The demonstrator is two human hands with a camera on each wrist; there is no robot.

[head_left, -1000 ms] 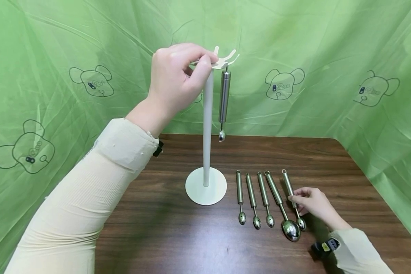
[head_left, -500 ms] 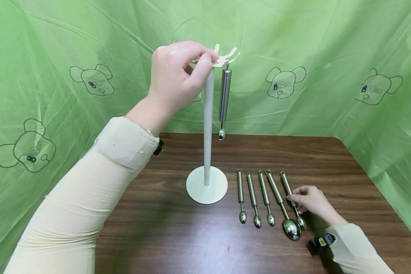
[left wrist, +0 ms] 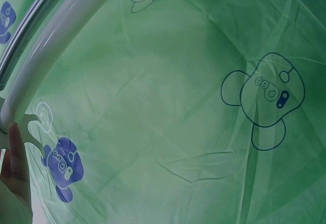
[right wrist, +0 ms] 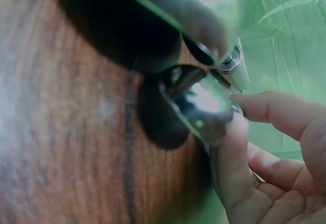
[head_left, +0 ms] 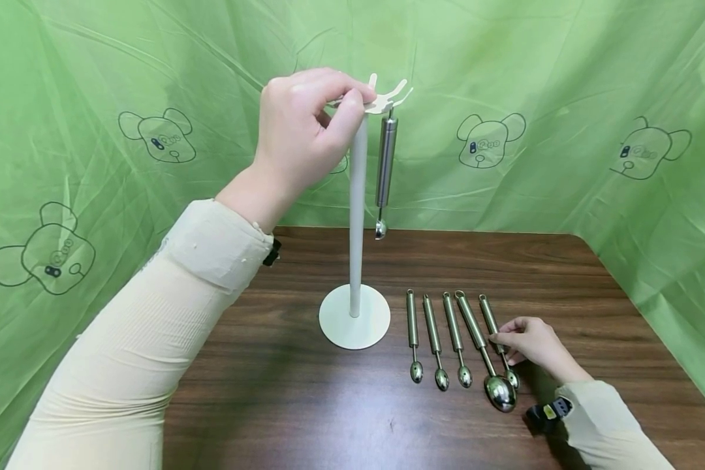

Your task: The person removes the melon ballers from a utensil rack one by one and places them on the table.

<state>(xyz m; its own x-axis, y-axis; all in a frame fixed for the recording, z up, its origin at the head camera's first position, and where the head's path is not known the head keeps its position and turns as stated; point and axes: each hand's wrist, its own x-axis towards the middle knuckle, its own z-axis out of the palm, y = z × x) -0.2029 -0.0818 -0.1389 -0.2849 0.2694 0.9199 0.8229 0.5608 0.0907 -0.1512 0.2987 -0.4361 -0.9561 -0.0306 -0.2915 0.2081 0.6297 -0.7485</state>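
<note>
One steel spoon (head_left: 384, 171) is already hung from a hook at the head of the white stand (head_left: 357, 215), bowl down, clear of the surface (head_left: 305, 405). Five more spoons lie in a row on the surface, at about 4 o'clock from the stand's round base.

The rightmost spoon (head_left: 496, 336) is touched on its handle by the right hand (head_left: 531, 344), fingertips curled onto it as for a pinch; it is not yet lifted, and lies just beside the large spoon (head_left: 483, 352). The three small spoons (head_left: 435, 341) to the left lie untouched, apart from one another, loops pointing to 12 o'clock.

The hook crown (head_left: 388, 98) at the stand's top is pinched by the left hand (head_left: 302, 134), thumb and fingers closed on a prong at its 9 o'clock side, so the stand is steadied.

Judged progress: one of six hung, five left, the next pick-up only begun. Green printed cloth (head_left: 564, 98) is hung behind and at both sides.
</note>
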